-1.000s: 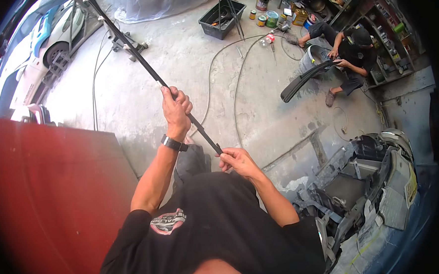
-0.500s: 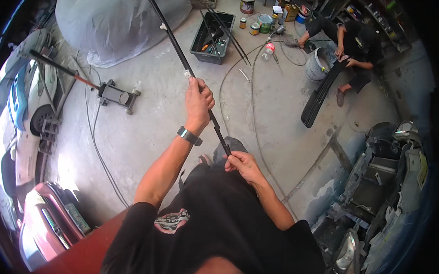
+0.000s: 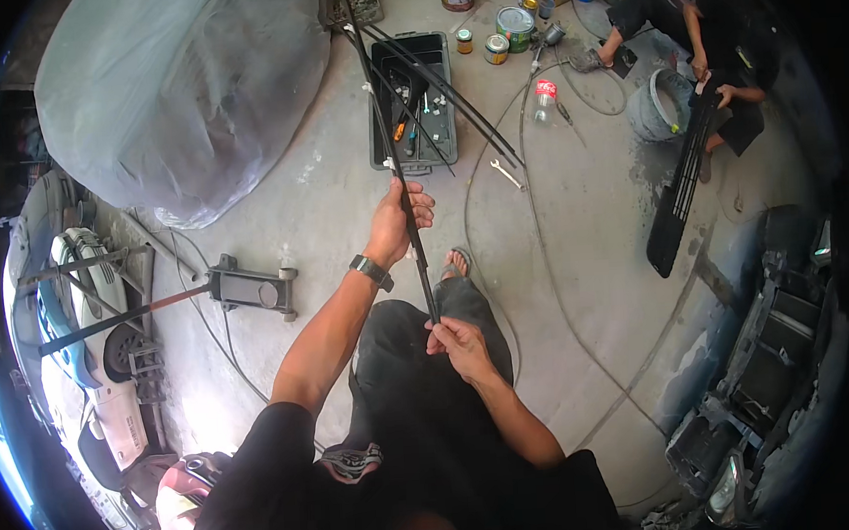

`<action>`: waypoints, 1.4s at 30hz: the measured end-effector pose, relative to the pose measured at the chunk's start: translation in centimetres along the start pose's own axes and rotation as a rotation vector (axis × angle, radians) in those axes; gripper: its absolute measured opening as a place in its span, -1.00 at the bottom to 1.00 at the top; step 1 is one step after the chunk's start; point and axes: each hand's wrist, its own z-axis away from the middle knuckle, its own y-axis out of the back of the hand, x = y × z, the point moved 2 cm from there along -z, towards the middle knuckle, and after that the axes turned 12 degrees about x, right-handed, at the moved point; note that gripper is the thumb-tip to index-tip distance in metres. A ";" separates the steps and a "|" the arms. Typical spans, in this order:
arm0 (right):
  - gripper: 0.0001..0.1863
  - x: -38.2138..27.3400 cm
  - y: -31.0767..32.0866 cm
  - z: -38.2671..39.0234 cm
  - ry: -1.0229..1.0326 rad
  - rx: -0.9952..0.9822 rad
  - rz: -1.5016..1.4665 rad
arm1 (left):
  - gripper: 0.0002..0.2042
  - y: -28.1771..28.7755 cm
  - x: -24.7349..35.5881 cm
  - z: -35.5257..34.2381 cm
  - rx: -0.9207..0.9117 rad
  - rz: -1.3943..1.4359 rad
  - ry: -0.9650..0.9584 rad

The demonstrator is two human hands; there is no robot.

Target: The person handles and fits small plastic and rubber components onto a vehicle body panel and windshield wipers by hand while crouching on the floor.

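One long, thin black trim strip runs up and away from the body; the left hand is closed around its middle, the right hand pinches its lower end; beyond the left hand lies a dark plastic tool tray; left of it, a floor jack.

A floor jack lies beside a covered car.

Sunlit concrete floor, tarp-covered car
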 end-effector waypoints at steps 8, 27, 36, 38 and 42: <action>-0.71 -0.4 -4.1 -16.3 0.018 0.251 0.080 | -0.45 2.8 0.5 -17.5 -0.198 0.010 0.274; -0.72 9.1 -9.0 -52.7 0.111 0.184 -0.282 | -0.58 14.3 -8.0 -48.3 -0.253 0.087 0.172; -0.68 7.3 -6.4 -56.2 0.335 0.108 -0.219 | -0.71 9.7 -6.4 -48.5 -0.327 -0.056 -0.274; -0.69 6.5 -6.6 -56.2 0.407 0.145 -0.199 | -0.74 8.4 -5.1 -47.9 -0.411 -0.008 -0.306; -0.70 6.2 -6.1 -54.1 0.462 0.304 -0.050 | -0.71 7.2 -5.4 -45.0 -0.419 -0.027 -0.399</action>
